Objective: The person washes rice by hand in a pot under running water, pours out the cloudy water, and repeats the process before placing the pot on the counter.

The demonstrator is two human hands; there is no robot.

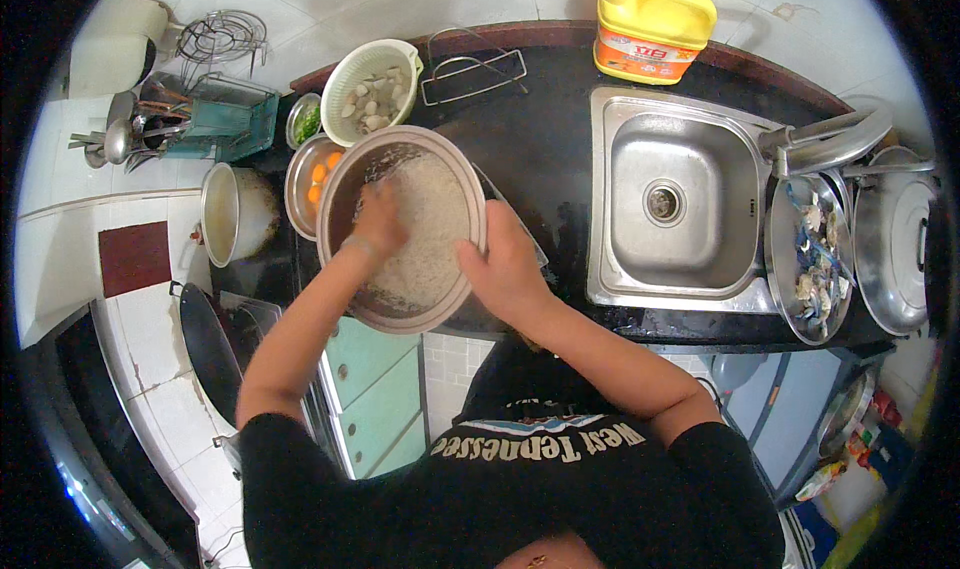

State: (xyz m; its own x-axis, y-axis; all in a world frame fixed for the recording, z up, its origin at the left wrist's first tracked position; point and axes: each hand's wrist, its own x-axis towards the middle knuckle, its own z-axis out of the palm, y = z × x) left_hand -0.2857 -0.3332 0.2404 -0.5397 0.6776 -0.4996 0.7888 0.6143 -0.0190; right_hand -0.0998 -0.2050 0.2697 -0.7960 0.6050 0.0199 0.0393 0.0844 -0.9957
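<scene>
A round cooking pot (405, 323) with a pale rim holds white rice (435, 224) and is tilted towards me over the counter. My left hand (380, 216) is inside it, in the rice near the left wall; motion blur hides how its fingers are set. At the pot's right side my right hand (506, 269) grips the rim, thumb on top, fingers hidden underneath. Just behind the pot stands a pale green plastic colander (330, 93) with whitish pieces, likely shellfish. A metal bowl (296, 194) of orange egg yolks or similar round things is partly covered by the pot. Chopped greens (307, 125) fill a small bowl.
A steel sink (682, 209) with a faucet (832, 141) lies to the right, beside a metal dish of crabs (817, 269). Behind are a wire rack (476, 78) and a yellow detergent jug (652, 33). An enamel pot (240, 216), utensil holder (229, 123) and wok (206, 344) stand left.
</scene>
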